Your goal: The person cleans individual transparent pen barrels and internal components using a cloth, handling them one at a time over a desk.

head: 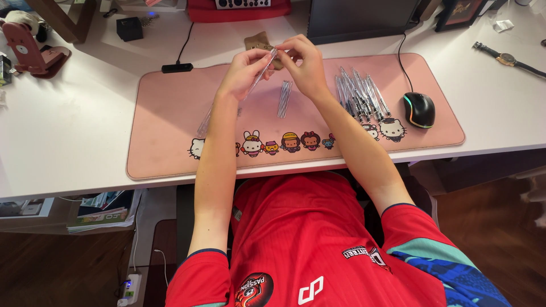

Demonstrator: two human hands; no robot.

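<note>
Two hands meet above the far half of the pink desk mat [170, 113], and between them you hold one clear pen barrel [263, 69], slanted, with its upper end near your right fingers. Your left hand [244, 71] wraps loosely around the barrel's lower part, thumb and fingers closed on it. Your right hand [304, 62] pinches at its top end with the fingertips drawn together; whether a small part sits in that pinch I cannot tell.

Just beyond your wrists, a small bundle of thin refills [284, 98] lies on the mat between your forearms. To your right a loose heap of clear pens [359, 94] fans out, close beside the black mouse [419, 109]. Another clear tube [205, 122] lies near your left forearm.

Judging from this, the barrel is slick and narrow, so a twist from the right fingers could make it slip through the loose left grip and drop onto the refills. Your right elbow swings close to the heap; a nudge could roll pens toward the mouse.

Farther back, a wristwatch [506, 58] rests on the white desk [68, 125].
</note>
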